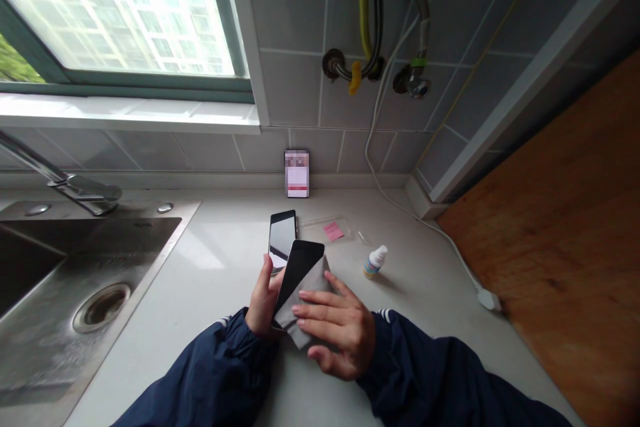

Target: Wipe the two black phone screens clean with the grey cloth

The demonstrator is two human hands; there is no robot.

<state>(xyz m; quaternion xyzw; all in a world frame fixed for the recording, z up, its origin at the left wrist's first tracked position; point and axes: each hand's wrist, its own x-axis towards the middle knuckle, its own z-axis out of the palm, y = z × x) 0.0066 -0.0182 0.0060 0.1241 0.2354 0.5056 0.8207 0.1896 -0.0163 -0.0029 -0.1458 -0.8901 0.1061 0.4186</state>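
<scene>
My left hand grips a black smartphone from its left side, the phone tilted above the counter. A thin grey cloth with a zigzag edge lies over the lower right part of its screen. My right hand presses this cloth onto the glass with nearly straight fingers, thumb apart below. Just behind the held phone is a second smartphone with a bright reflection on its screen; its lower end is hidden. To the right, a small white spray bottle stands upright on the counter.
A third phone with a lit, blurred screen leans against the wall. Nearer lies a clear case with a pink piece. A steel sink is at the left, a white cable and wooden panel at the right.
</scene>
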